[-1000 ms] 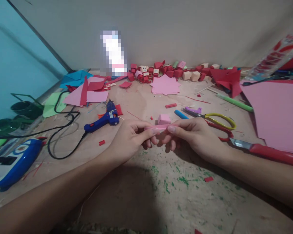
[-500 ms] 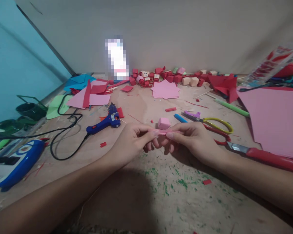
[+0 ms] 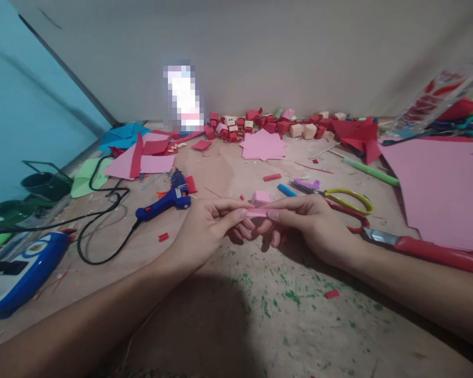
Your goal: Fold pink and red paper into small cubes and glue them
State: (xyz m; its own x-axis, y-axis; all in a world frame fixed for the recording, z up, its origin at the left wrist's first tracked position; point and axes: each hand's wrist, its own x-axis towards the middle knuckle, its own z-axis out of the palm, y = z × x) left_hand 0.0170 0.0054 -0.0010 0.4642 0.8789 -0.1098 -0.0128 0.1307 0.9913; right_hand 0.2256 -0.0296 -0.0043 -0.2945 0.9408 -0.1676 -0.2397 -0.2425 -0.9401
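Two-handed pinch on pink strip [image 3: 257, 212], left hand [image 3: 205, 228] and right hand [image 3: 313, 226] fingertips closed on its ends, just above table [image 3: 260, 315], before pink cube [image 3: 260, 198]. Far left, green pot [image 3: 43, 182], contents unseen; far right, clear bag [image 3: 428, 110] with red shapes [image 3: 441, 87].

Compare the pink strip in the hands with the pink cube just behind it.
Shape: the pink strip is thin and flat; the pink cube is blocky. State: the pink strip is pinched between the left hand and the right hand, held above the table; the pink cube sits on the table, untouched. Both look the same pale pink.
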